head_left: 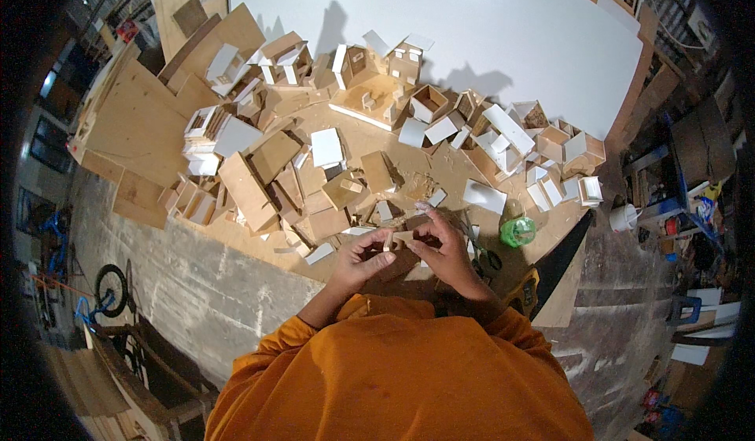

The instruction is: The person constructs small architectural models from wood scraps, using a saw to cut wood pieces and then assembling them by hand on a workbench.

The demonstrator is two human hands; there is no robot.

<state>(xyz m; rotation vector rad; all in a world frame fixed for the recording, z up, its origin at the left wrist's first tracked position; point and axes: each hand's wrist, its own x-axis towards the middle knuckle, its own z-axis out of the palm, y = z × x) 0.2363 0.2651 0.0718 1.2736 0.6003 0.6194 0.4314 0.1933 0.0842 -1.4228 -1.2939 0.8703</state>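
Note:
Close in front of my body, my left hand (362, 258) pinches a small pale wooden piece (388, 242) between thumb and fingers. Facing it, my right hand (443, 246) grips a small flat piece of wood (403, 236), its index finger raised. The two pieces meet or nearly meet; whether they are joined I cannot tell. Just beyond my hands lie a small white-faced block (384, 210) and wood scraps (421, 187). Scissors (493, 259) with dark handles lie beside my right hand, partly hidden by it.
A green translucent container (517, 232) and a handsaw (554, 262) are at the right. Several miniature wooden houses, including one on a white-edged base (366, 104), and loose boards (248, 191) crowd the worktable. A large white panel (472, 24) spans the back.

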